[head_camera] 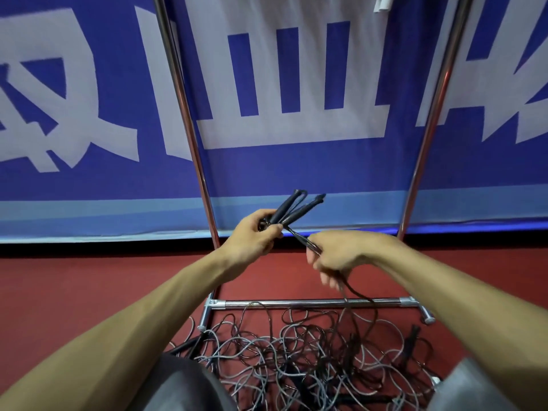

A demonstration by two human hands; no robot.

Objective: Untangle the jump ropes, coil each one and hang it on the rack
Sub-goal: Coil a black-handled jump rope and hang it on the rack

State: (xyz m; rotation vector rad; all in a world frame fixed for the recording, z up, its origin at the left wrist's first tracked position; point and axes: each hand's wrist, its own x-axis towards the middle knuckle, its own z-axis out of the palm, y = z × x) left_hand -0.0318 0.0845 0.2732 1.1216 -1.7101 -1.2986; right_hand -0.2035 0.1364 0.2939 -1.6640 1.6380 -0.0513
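The left hand point(255, 235) is curled round two dark handles point(292, 207) that fan toward 1 o'clock. At its 3 o'clock the right hand point(335, 256) pinches the black cord point(357, 295), which trails to the tangled pile point(296, 351) on the red floor at 6 o'clock, by the rack's lower bar point(311, 303). Pulling harder could cinch a knot if the cord threads other loops. The rack's top rail is cut off, and the cord's path through the pile is unclear
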